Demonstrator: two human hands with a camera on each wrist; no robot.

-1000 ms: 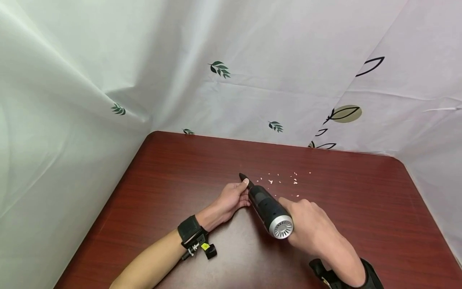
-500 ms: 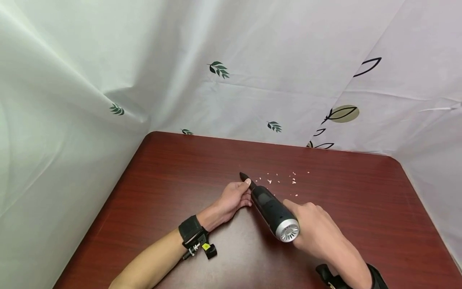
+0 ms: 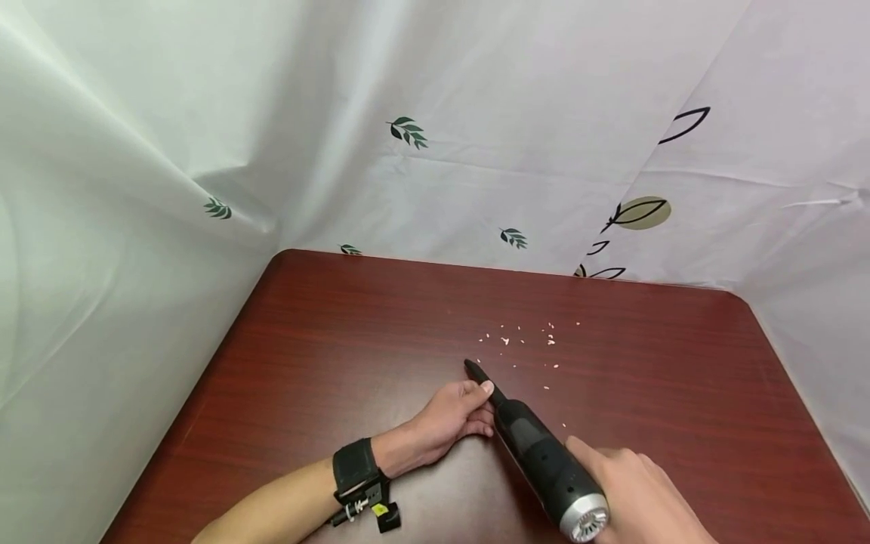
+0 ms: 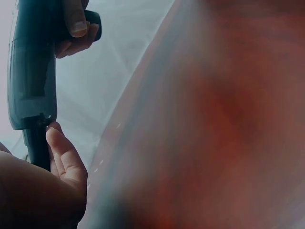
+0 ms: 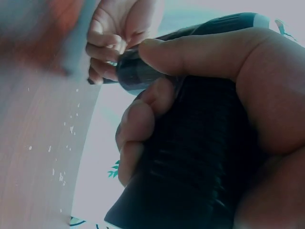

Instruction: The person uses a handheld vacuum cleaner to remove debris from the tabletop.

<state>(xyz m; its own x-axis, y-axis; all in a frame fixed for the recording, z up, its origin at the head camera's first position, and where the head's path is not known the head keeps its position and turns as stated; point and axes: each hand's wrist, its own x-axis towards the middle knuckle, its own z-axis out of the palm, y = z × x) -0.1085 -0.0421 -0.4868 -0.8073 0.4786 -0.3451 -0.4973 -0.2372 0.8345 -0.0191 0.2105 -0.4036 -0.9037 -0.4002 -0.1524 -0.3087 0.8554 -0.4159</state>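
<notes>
A black handheld vacuum cleaner (image 3: pixel 544 457) with a silver vented end slants over the table, its narrow black nozzle (image 3: pixel 473 370) pointing away to the left. My left hand (image 3: pixel 445 419) pinches the nozzle between thumb and fingers, just ahead of the see-through dust cup (image 4: pixel 32 81) seen in the left wrist view. With my right hand (image 3: pixel 642 495) I grip the ribbed handle (image 5: pixel 195 157), the thumb lying along the body in the right wrist view. Small white bits (image 3: pixel 506 341) lie scattered on the table beyond the nozzle tip and to its right.
The dark red wooden table (image 3: pixel 353 317) has rounded far corners. White cloth (image 3: pixel 448 181) with leaf prints hangs behind it and along both sides. A black strap with a small camera mount (image 3: pixel 360 476) sits round the left wrist.
Both hands have drawn the vacuum cleaner back toward the body and to the right. More white bits now show around the nozzle tip and beside the body. Both grips are unchanged.
</notes>
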